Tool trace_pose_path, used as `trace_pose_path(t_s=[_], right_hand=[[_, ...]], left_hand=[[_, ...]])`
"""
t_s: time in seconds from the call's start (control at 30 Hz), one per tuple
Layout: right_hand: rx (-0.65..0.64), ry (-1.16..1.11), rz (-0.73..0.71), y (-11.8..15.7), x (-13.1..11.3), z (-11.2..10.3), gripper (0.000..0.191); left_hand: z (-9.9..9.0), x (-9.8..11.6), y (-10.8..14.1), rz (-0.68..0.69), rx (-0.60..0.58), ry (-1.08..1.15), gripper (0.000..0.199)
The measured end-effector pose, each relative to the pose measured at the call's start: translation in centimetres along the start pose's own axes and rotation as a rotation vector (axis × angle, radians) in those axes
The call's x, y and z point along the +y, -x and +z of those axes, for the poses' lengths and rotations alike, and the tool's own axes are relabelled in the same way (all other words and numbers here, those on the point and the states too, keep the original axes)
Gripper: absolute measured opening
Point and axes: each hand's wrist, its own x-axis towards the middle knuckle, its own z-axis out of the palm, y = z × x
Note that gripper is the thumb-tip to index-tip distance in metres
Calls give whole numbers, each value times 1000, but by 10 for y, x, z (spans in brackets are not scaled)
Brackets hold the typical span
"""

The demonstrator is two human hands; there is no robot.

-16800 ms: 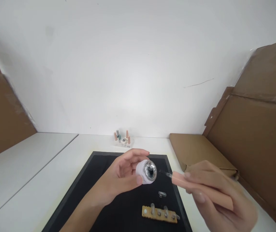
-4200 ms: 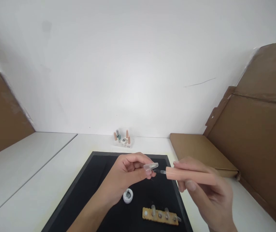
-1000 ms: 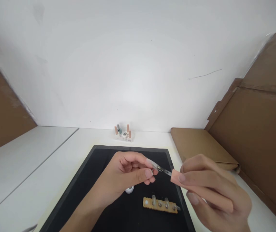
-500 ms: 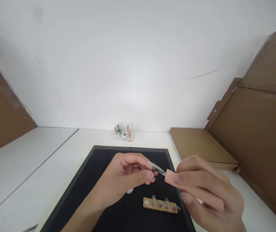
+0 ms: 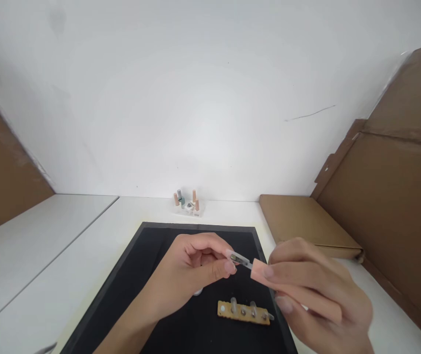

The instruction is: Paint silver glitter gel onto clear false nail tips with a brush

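My left hand is closed, thumb and forefinger pinching a clear false nail with a dark patch on it. Opposite it, my right hand wraps round a peach-coloured stick-shaped tool with a blunt, squared end. That end meets or nearly meets the outer end of the nail; contact is hard to make out. Below the hands, on a black mat, lies a yellow strip bearing several clear false nails. A small white round thing is mostly hidden behind my left hand.
At the back, a clear holder carries several small bottles with peach and grey caps. A flat cardboard box lies at the right, beside an upright cardboard panel. A white wall closes off the rear of the white table.
The false nail has turned slightly in my left fingers, and its dark patch shows differently. My right hand and the peach tool stay almost still. The view has shifted a little.
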Motion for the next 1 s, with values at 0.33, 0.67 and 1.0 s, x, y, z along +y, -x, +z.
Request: trace_pose_path(t_s=[0.33,0.67,1.0], right_hand=[[10,3,25,8,3,-5,25],[-102,-39,15,4,3,-8,23],[-39,-102,66,10,5,-7,16]], left_hand=[[-2,6,3,82,5,-56,5],[3,9,-2,104,-2,-22,6],[-2,5,1,215,67,-208,16]])
